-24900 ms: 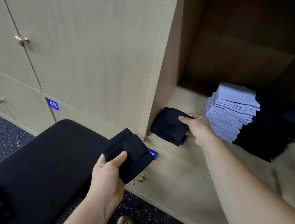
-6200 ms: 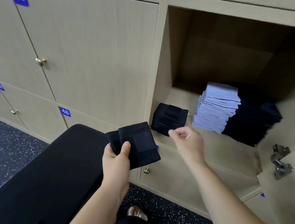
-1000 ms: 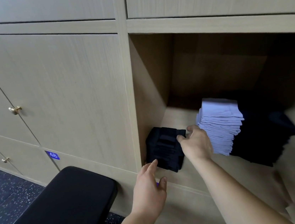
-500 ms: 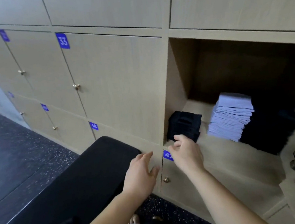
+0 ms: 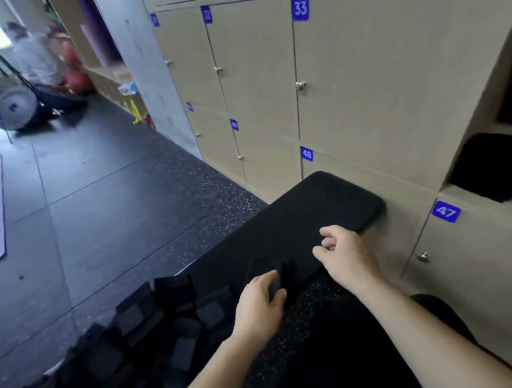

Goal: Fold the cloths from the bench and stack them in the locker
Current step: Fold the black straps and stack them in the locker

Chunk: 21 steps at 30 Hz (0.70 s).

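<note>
Left hand (image 5: 261, 299) pinches a black cloth (image 5: 283, 277) at the counter (image 5: 330, 204) edge, lower centre; right hand (image 5: 346, 257) hovers loosely curled, empty. Best lift it clear of the pile (image 5: 137, 337), then square corners before folding.

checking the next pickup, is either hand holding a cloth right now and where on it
The left hand pinches a black cloth at its near edge, on the bench. The right hand holds nothing.
</note>
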### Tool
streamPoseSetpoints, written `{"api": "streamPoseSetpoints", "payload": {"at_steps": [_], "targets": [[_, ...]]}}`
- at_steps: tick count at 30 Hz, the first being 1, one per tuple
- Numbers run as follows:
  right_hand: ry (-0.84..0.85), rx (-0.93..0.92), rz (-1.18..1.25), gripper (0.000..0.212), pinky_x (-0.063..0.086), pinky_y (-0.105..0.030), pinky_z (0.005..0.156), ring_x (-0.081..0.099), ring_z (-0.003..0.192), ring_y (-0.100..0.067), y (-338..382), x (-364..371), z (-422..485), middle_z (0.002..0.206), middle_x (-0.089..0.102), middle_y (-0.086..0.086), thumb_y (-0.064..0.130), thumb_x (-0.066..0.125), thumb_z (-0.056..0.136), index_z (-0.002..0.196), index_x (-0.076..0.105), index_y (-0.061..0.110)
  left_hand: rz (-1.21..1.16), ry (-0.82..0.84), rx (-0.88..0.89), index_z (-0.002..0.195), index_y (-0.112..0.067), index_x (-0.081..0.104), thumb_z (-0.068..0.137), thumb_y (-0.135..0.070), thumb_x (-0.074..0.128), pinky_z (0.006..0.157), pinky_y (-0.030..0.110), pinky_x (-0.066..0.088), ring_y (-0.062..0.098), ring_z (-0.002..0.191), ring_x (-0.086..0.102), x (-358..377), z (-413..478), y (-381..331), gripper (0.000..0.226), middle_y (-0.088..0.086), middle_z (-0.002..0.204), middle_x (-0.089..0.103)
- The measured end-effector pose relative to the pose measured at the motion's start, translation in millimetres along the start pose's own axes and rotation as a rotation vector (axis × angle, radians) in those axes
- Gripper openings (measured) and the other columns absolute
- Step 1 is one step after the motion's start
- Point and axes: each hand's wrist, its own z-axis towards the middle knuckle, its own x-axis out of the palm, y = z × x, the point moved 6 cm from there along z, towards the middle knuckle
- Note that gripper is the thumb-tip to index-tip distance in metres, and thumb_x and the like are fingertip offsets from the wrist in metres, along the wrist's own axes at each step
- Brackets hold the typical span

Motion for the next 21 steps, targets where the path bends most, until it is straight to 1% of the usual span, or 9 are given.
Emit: {"api": "streamPoseSetpoints", "payload": {"at_steps": [3,5,6,8,11,13,15,17,21], "targets": [[0.091,0.008,-0.022,0.043,0.05,-0.033,0.09,0.061,0.106,-0.014,0.3,35.1,-2.6,0.117,0.065,0.006,0.029,0.06,0.087,0.13,0.056,0.022,-0.004,-0.049,-0.074,0.135,-0.017,0.056,0.094,-0.021,0.06,0.104,0.025,0.04,0.015,0.123,0.054,-19.1,-1.9,39.4,0.041,-0.002,0.13,0.06],[0.155,0.012,-0.069,0.045,0.05,-0.032,0.09,0.061,0.107,-0.013,-0.5,56.0,-2.9,0.12,0.064,0.006,0.031,0.061,0.087,0.131,0.055,0.024,-0.001,-0.072,-0.109,0.134,-0.015,0.057,0.093,-0.017,0.061,0.101,0.026,0.041,0.017,0.12,0.056,-29.4,-1.9,63.2,0.04,0.0,0.128,0.062],[0.193,0.008,-0.102,0.047,0.049,-0.032,0.09,0.06,0.11,-0.013,0.2,66.0,-3.2,0.124,0.063,0.005,0.032,0.061,0.087,0.133,0.054,0.025,0.016,-0.08,-0.118,0.135,-0.015,0.056,0.094,-0.018,0.061,0.102,0.026,0.041,0.017,0.121,0.055,-32.9,-2.1,74.1,0.042,-0.001,0.13,0.06],[0.272,-0.001,-0.169,0.051,0.047,-0.033,0.094,0.055,0.118,-0.015,1.9,85.8,-2.8,0.132,0.058,0.004,0.033,0.06,0.088,0.137,0.049,0.026,0.114,-0.054,-0.115,0.143,-0.017,0.048,0.095,-0.024,0.059,0.108,0.025,0.035,0.015,0.131,0.047,-32.0,-1.4,93.8,0.049,-0.003,0.142,0.052],[0.384,0.014,-0.288,0.058,0.041,-0.038,0.101,0.044,0.13,-0.021,2.4,115.4,-2.7,0.143,0.047,0.001,0.038,0.057,0.09,0.143,0.04,0.023,0.269,0.063,-0.083,0.151,-0.02,0.034,0.099,-0.034,0.051,0.116,0.022,0.021,0.011,0.145,0.027,-14.0,1.0,109.9,0.056,-0.006,0.156,0.034],[0.383,0.058,-0.347,0.062,0.036,-0.04,0.103,0.035,0.134,-0.025,-0.5,129.5,-0.3,0.146,0.039,-0.003,0.043,0.056,0.09,0.144,0.035,0.019,0.32,0.114,-0.056,0.155,-0.021,0.023,0.101,-0.037,0.045,0.12,0.023,0.013,0.011,0.149,0.015,0.1,5.5,110.1,0.06,-0.005,0.162,0.02],[0.331,0.119,-0.34,0.066,0.035,-0.039,0.103,0.034,0.134,-0.027,-5.0,138.1,5.2,0.145,0.038,-0.006,0.045,0.058,0.089,0.143,0.032,0.017,0.296,0.104,-0.047,0.156,-0.018,0.016,0.104,-0.036,0.039,0.12,0.022,0.01,0.011,0.15,0.009,9.3,16.0,105.3,0.06,-0.003,0.163,0.014],[0.309,0.178,-0.308,0.069,0.036,-0.038,0.103,0.035,0.133,-0.027,-12.1,147.1,11.9,0.144,0.039,-0.008,0.043,0.062,0.087,0.143,0.031,0.015,0.204,0.075,-0.068,0.155,-0.014,0.016,0.105,-0.032,0.037,0.118,0.021,0.011,0.013,0.15,0.012,15.2,31.4,99.5,0.057,0.0,0.163,0.017],[0.334,0.183,-0.293,0.066,0.038,-0.035,0.101,0.037,0.13,-0.026,-20.0,164.8,26.1,0.14,0.038,-0.007,0.032,0.064,0.086,0.141,0.031,0.017,0.067,0.088,-0.127,0.152,-0.012,0.025,0.104,-0.02,0.039,0.108,0.021,0.026,0.016,0.142,0.032,26.8,65.9,88.1,0.051,0.0,0.155,0.035]]}}
